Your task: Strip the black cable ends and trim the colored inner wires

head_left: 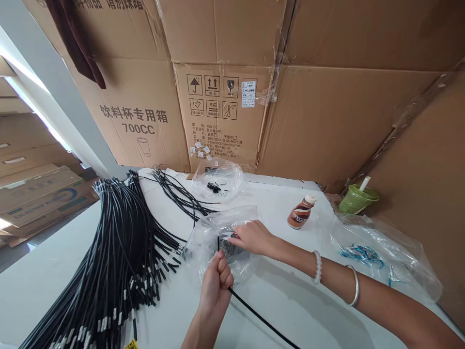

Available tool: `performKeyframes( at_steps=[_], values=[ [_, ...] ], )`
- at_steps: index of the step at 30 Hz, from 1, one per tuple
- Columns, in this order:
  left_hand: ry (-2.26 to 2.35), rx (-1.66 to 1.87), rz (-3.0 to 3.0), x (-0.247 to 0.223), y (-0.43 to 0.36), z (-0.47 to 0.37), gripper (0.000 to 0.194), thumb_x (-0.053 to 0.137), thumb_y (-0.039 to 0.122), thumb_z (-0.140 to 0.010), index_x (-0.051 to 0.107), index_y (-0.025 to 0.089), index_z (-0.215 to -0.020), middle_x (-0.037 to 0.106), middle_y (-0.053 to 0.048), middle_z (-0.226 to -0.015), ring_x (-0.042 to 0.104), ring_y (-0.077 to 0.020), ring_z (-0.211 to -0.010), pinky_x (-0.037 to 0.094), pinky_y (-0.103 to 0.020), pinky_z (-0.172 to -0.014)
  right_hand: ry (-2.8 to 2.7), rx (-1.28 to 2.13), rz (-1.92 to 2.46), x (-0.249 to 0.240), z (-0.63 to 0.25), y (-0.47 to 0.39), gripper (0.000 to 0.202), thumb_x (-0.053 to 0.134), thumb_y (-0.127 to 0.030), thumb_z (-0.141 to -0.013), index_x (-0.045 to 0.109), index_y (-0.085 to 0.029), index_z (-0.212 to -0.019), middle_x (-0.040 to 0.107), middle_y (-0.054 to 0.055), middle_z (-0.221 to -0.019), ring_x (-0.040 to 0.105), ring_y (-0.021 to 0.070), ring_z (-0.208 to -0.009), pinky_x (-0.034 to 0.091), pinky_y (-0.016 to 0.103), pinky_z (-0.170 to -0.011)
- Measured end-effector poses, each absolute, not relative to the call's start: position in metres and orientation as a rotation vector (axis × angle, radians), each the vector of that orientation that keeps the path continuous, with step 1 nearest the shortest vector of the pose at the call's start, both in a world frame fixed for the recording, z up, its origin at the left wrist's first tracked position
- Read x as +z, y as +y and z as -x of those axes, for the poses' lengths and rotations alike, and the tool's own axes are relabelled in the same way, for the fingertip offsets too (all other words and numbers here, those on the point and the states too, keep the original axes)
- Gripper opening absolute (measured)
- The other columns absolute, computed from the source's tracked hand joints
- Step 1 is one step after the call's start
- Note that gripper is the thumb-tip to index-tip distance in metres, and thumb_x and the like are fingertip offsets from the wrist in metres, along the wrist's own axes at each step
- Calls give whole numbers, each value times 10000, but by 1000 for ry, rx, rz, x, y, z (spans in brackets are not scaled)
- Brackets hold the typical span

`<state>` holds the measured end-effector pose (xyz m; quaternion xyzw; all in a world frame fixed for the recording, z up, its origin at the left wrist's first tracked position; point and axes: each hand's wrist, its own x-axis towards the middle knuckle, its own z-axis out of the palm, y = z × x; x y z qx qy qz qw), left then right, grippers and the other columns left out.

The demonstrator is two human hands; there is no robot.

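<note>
My left hand (217,278) is closed in a fist around a black cable (254,312). One short end of the cable stands up above the thumb, and the rest trails down to the right. Beyond it lies an open clear plastic bag (207,232) with a mass of small dark grey pieces (228,248) inside. My right hand (253,236) reaches over the bag from the right, its fingers drawn together at the pieces. Whatever is between those fingertips is too small and partly hidden to name.
Bundles of black cables (119,232) cover the table's left side. Another clear bag (236,182) with small black parts lies behind. To the right are a brown bottle (301,212), a green cup (358,198) and a bag with blue pieces (407,261). Cardboard boxes (225,111) wall the back.
</note>
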<state>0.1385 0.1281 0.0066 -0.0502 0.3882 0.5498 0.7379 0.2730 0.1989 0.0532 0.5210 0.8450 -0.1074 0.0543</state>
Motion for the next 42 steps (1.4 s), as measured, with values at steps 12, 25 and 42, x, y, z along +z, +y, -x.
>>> performKeyframes(
  at_steps=[12,25,42],
  values=[
    [967,1185,-94,-9,125,-143,241,548,313,-952,548,138,-787,334,125,-521,195,-6,-340,177,-144,-297,2558,-344,-1564,47,-268,199,371,476,-474,-980,642,-142,-1002,673,44,-915,653,167,-828,535,381,-799],
    [972,1158,-97,-16,119,-144,207,552,330,-947,578,132,-891,466,83,-616,305,-13,-385,243,-142,-321,2518,-223,-1514,46,-266,193,311,497,-418,-984,640,-144,-1013,671,43,-931,652,164,-837,539,379,-802],
    [927,1203,-9,24,106,-138,302,395,263,-1008,470,165,-732,166,134,-490,105,-6,-352,73,-165,-355,2433,-504,-1774,118,-313,111,426,358,-517,-981,508,-220,-715,639,-1,-700,582,177,-655,305,282,-556]
  ],
)
